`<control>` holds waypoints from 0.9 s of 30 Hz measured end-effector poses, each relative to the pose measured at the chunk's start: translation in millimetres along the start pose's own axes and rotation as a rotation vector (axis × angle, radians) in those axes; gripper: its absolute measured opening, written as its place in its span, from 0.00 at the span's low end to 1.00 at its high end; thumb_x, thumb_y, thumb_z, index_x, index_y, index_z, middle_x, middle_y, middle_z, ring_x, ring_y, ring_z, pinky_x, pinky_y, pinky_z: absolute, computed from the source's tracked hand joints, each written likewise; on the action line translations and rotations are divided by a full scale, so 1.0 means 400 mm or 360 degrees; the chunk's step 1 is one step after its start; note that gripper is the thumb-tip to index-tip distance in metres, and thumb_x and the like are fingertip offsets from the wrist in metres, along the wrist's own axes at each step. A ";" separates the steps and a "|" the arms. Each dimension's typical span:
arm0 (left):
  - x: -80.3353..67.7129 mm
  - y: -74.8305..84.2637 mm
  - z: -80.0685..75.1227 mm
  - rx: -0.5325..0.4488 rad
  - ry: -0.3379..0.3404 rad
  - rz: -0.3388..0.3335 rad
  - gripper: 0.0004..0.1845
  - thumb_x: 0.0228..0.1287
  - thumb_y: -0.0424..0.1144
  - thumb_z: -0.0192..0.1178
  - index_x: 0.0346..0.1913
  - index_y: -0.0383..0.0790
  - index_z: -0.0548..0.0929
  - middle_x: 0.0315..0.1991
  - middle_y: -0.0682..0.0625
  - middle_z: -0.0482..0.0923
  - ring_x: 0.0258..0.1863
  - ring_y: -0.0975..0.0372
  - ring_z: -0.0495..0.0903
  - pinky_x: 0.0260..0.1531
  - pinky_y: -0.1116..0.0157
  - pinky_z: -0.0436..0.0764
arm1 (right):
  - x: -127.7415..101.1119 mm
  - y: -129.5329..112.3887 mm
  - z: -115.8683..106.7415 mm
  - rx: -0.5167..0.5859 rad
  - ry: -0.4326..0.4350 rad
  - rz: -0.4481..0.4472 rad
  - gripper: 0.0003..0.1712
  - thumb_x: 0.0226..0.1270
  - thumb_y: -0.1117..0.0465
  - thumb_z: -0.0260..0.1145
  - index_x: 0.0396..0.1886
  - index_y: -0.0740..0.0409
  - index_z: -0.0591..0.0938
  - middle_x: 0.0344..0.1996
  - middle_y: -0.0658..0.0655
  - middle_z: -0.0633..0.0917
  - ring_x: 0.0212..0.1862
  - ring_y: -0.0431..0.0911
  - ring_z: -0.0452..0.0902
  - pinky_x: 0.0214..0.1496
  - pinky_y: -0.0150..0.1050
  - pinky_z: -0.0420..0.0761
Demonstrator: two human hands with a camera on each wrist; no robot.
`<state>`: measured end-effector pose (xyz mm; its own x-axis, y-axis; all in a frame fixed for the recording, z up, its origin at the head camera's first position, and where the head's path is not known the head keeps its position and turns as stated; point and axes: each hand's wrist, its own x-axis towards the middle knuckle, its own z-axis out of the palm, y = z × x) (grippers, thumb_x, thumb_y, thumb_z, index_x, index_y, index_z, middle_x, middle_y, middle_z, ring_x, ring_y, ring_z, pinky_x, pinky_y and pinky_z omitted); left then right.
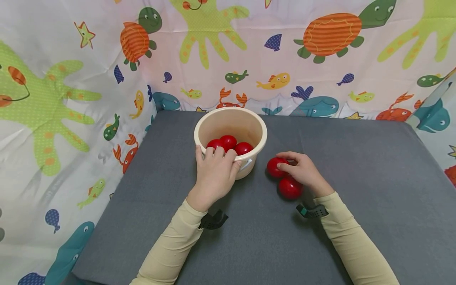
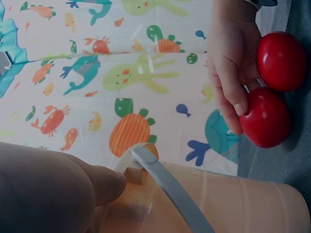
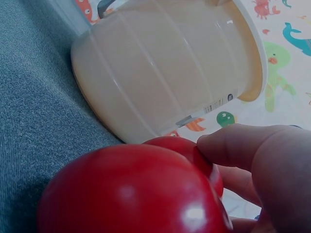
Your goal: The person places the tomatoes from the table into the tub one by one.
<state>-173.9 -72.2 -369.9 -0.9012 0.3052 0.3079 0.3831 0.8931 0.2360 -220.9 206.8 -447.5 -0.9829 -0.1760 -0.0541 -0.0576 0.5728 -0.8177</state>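
The cream bucket [image 1: 230,130] is gripped at its near rim by the left hand [image 1: 215,173], seemingly to steady it (three red balls already lie inside). A red ball [image 1: 276,167] on the grey table [image 1: 356,178] just right of the bucket is grasped by the right hand [image 1: 302,170], its fingers curled over it, while a second ball [image 1: 290,188] lies touching it.

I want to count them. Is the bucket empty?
No. The cream bucket stands upright with three red balls showing inside.
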 end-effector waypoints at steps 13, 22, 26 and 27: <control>-0.002 0.003 0.001 0.0008 0.0014 0.0018 0.14 0.68 0.48 0.64 0.49 0.44 0.82 0.46 0.40 0.82 0.56 0.43 0.75 0.70 0.28 0.52 | -0.007 0.007 -0.005 0.0078 0.0107 0.0016 0.24 0.71 0.58 0.65 0.64 0.60 0.80 0.57 0.68 0.84 0.51 0.56 0.83 0.44 0.30 0.82; -0.002 0.003 0.000 -0.0001 0.0021 0.0011 0.13 0.68 0.47 0.64 0.48 0.43 0.82 0.46 0.40 0.81 0.56 0.43 0.75 0.70 0.28 0.52 | -0.012 -0.007 -0.026 0.0127 0.0215 0.0018 0.24 0.72 0.57 0.64 0.64 0.61 0.80 0.56 0.68 0.84 0.45 0.45 0.82 0.40 0.25 0.82; -0.002 0.001 0.001 0.0005 0.0027 0.0011 0.13 0.68 0.47 0.64 0.48 0.43 0.82 0.46 0.40 0.81 0.56 0.43 0.75 0.70 0.28 0.52 | -0.018 -0.016 -0.041 0.0156 0.0246 0.0028 0.25 0.73 0.55 0.65 0.65 0.59 0.79 0.58 0.67 0.82 0.49 0.49 0.81 0.40 0.24 0.82; -0.002 0.001 0.001 0.0007 0.0026 0.0011 0.12 0.69 0.47 0.63 0.48 0.43 0.82 0.46 0.40 0.81 0.56 0.43 0.75 0.70 0.28 0.52 | -0.020 -0.019 -0.046 0.0161 0.0251 0.0029 0.25 0.73 0.55 0.65 0.66 0.59 0.79 0.58 0.67 0.82 0.51 0.51 0.80 0.41 0.24 0.82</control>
<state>-173.0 -72.0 -370.4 -0.8951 0.3057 0.3247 0.3881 0.8925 0.2296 -215.8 218.7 -430.4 -0.9993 -0.0338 0.0145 -0.0292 0.4899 -0.8713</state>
